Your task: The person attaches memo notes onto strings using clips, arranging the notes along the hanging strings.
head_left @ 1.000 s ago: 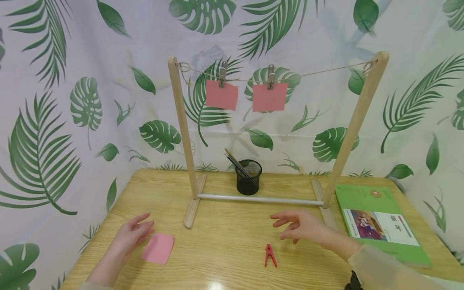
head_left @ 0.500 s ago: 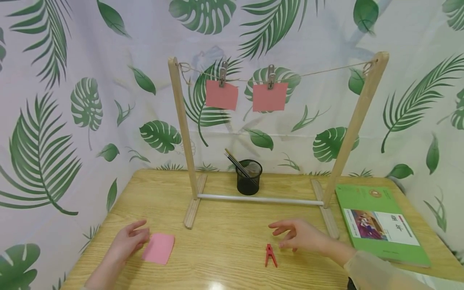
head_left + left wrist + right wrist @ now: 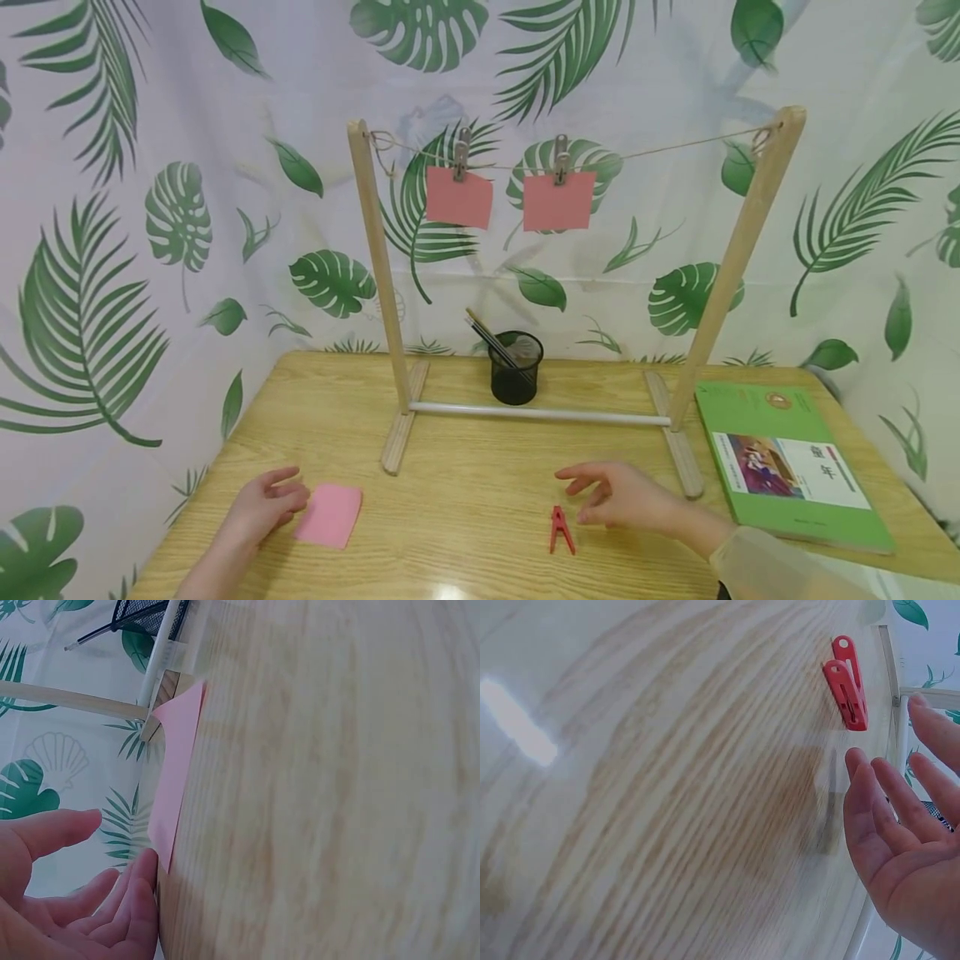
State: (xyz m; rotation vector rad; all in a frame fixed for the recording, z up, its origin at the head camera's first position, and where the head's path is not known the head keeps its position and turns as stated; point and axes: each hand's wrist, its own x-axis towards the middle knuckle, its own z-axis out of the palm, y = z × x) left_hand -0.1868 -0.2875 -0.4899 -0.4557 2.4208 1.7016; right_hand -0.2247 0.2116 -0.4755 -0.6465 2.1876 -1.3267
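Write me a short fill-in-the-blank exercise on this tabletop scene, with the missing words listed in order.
1. The person's right hand is near a small ____ plastic clothespin.
2. The square pink paper on the wooden table is nearer to the person's left hand than to their ____ hand.
3. Exactly ____ coral-pink paper sheets hang from the thin beige string.
4. In the head view, the rectangular book with the ____ cover lies right of the wooden frame.

Missing words: red; right; two; green.
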